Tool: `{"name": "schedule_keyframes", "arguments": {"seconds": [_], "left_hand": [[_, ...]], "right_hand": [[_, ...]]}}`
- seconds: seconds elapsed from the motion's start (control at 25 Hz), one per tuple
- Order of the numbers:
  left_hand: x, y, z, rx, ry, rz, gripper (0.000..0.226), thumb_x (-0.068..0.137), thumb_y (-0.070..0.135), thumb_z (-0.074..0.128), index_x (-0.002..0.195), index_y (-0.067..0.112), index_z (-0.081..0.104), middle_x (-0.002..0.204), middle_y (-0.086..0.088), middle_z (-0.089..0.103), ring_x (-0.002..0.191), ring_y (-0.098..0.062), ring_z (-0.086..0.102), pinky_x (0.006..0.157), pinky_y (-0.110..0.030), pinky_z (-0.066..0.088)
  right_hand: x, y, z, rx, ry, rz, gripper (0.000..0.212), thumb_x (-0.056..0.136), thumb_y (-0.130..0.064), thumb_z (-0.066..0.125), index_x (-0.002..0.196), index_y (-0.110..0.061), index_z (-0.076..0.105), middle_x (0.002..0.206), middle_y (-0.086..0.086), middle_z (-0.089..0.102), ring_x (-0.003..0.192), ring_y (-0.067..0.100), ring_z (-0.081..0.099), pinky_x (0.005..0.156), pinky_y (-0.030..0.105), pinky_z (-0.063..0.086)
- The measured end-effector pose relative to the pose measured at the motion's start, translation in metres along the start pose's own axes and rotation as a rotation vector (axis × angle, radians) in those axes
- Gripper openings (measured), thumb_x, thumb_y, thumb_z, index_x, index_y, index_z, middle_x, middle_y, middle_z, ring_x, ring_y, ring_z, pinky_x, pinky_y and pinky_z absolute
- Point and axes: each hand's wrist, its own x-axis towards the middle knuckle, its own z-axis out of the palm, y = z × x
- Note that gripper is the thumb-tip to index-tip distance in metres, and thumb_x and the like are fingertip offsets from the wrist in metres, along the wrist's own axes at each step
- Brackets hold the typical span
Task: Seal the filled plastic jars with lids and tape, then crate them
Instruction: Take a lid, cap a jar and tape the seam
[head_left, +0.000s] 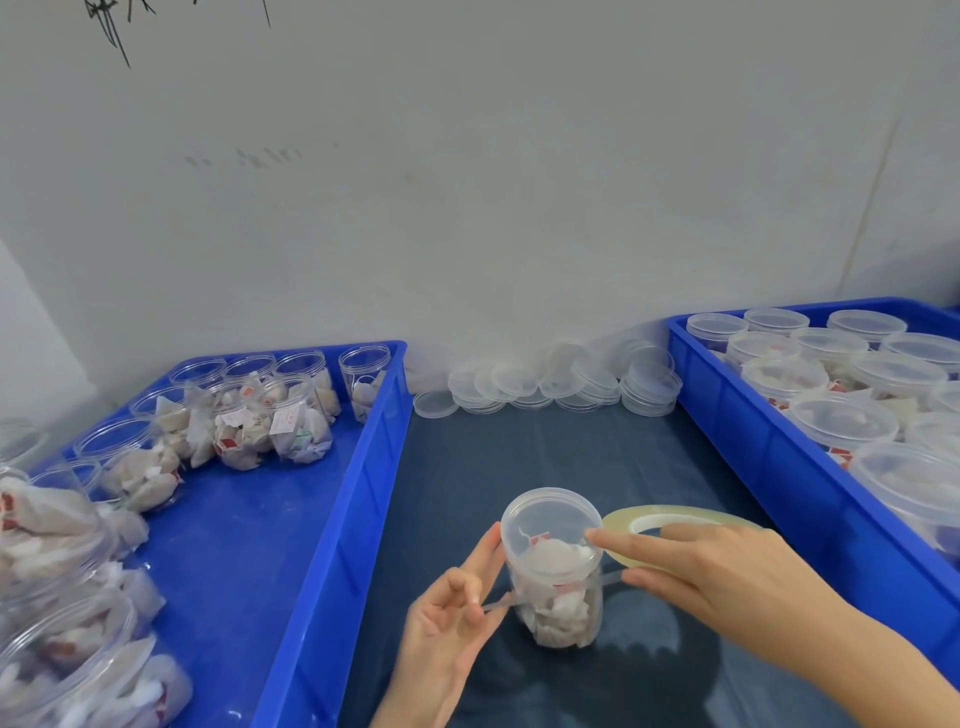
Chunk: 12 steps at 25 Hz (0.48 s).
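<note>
A clear plastic jar (558, 592) filled with white sachets stands upright on the dark table, with a clear lid (548, 522) on top. My left hand (457, 618) touches the jar's left side and pinches the free end of a thin tape strip (496, 605) that runs around the jar below the lid. My right hand (711, 577) grips the yellowish tape roll (670, 514) just right of the jar, its forefinger pressing on the lid's rim.
A blue crate (332, 519) on the left holds several open filled jars (249, 415). A blue crate (769, 447) on the right holds several lidded jars (841, 421). Loose clear lids (545, 384) are piled against the back wall.
</note>
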Motion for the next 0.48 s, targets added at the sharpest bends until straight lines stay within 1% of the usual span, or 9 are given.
{"name": "schedule_keyframes", "arguments": {"seconds": [0.08, 0.2, 0.32, 0.4, 0.48], "left_hand": [[0.000, 0.001, 0.001, 0.042, 0.008, -0.005, 0.039, 0.053, 0.041, 0.091, 0.059, 0.019, 0.059, 0.136, 0.002, 0.057, 0.131, -0.014, 0.048, 0.088, -0.034, 0.053], [0.001, -0.003, 0.005, 0.115, 0.095, 0.042, 0.042, 0.053, 0.047, 0.090, 0.060, 0.020, 0.059, 0.132, 0.002, 0.060, 0.127, -0.015, 0.053, 0.085, -0.032, 0.054], [0.002, -0.010, 0.010, 0.143, 0.173, 0.087, 0.042, 0.055, 0.050, 0.087, 0.061, 0.020, 0.058, 0.128, -0.001, 0.063, 0.122, -0.016, 0.057, 0.084, -0.029, 0.054], [0.005, -0.014, 0.012, 0.147, 0.210, 0.102, 0.035, 0.066, 0.044, 0.082, 0.062, 0.020, 0.057, 0.125, -0.001, 0.065, 0.120, -0.017, 0.059, 0.083, -0.030, 0.055], [0.007, -0.019, 0.011, 0.170, 0.260, 0.114, 0.023, 0.073, 0.030, 0.071, 0.067, 0.015, 0.054, 0.122, -0.001, 0.067, 0.117, -0.017, 0.060, 0.086, -0.036, 0.054]], "right_hand": [[-0.001, 0.002, 0.000, -0.002, 0.006, -0.005, 0.064, 0.050, -0.072, -0.045, 0.110, -0.080, -0.024, 0.117, -0.023, 0.052, 0.100, 0.003, 0.052, 0.071, 0.020, 0.046], [-0.002, 0.002, 0.003, -0.006, 0.040, 0.006, 0.065, 0.054, -0.072, -0.042, 0.115, -0.079, -0.023, 0.120, -0.025, 0.052, 0.109, 0.003, 0.052, 0.074, 0.020, 0.049], [-0.004, 0.001, 0.007, -0.009, 0.044, 0.035, 0.070, 0.052, -0.071, -0.044, 0.118, -0.077, -0.021, 0.116, -0.021, 0.055, 0.107, 0.007, 0.055, 0.073, 0.023, 0.051], [-0.003, 0.002, 0.006, -0.025, 0.035, 0.054, 0.069, 0.056, -0.070, -0.043, 0.120, -0.076, -0.019, 0.112, -0.019, 0.055, 0.102, 0.007, 0.056, 0.070, 0.024, 0.051], [-0.004, 0.001, 0.004, -0.045, 0.046, 0.064, 0.063, 0.062, -0.069, -0.039, 0.121, -0.075, -0.017, 0.105, -0.018, 0.055, 0.095, 0.007, 0.056, 0.065, 0.022, 0.049]]}}
